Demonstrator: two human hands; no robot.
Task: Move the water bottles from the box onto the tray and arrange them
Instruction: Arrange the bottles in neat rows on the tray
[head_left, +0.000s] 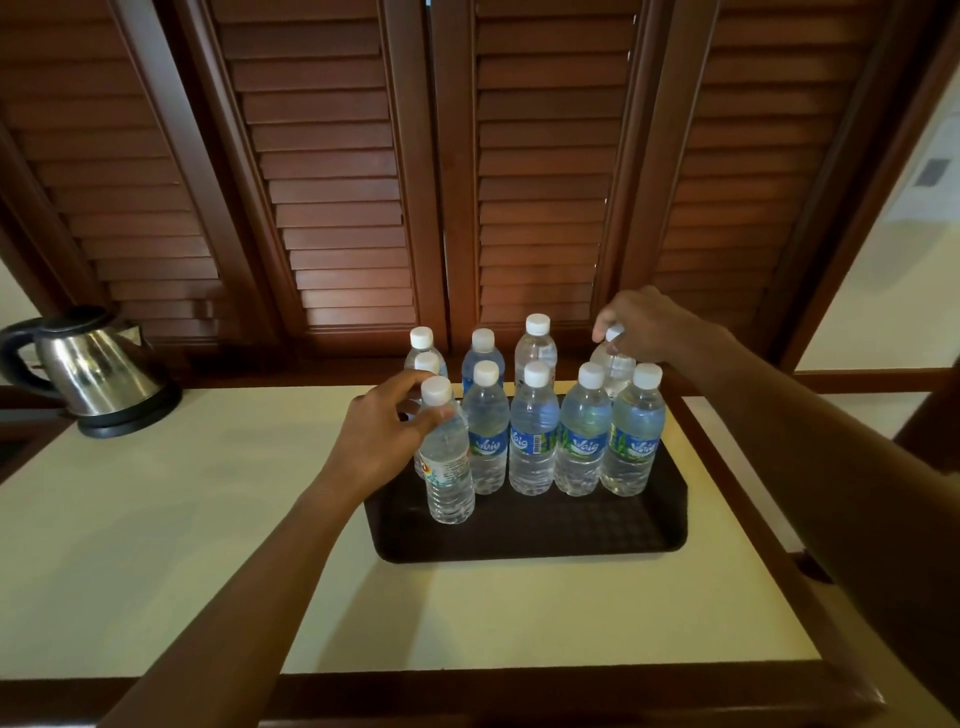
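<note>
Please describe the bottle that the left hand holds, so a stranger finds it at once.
On the dark tray, find the front row of bottles. The one held by the left hand stands at its left end, nearest the camera; its label is pale, not blue.

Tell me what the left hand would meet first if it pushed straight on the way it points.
Left hand already grips the front-left bottle; beyond it, probably the neighbouring Vaig bottle, though depth is unclear.
</note>
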